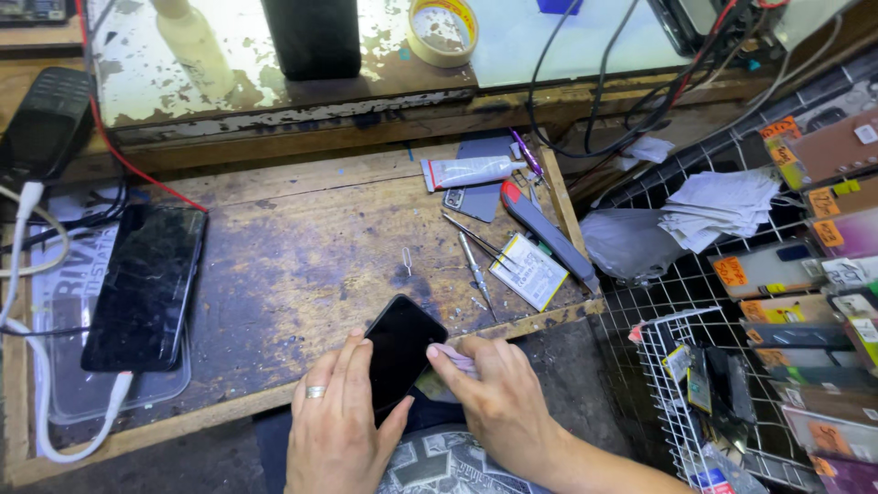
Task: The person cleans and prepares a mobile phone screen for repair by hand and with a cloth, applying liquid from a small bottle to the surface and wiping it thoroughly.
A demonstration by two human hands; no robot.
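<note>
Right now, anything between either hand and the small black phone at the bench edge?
Nothing visible. The left hand already grips the black phone from below-left. The right hand presses a small pinkish cloth at the phone's right edge. The tweezers and screwdriver lie further back on the wooden bench, clear of both hands.

Dark phone screen [400,352] at six o'clock; cracked black screen [144,285] at nine; white glue tube [468,171] at twelve; orange-labelled flat packages [823,265] at three.

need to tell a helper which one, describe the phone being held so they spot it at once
On the worn wooden bench, look to the near edge. There the left hand holds a small black phone; unlike the cracked phone, it is tilted and unplugged.
</note>
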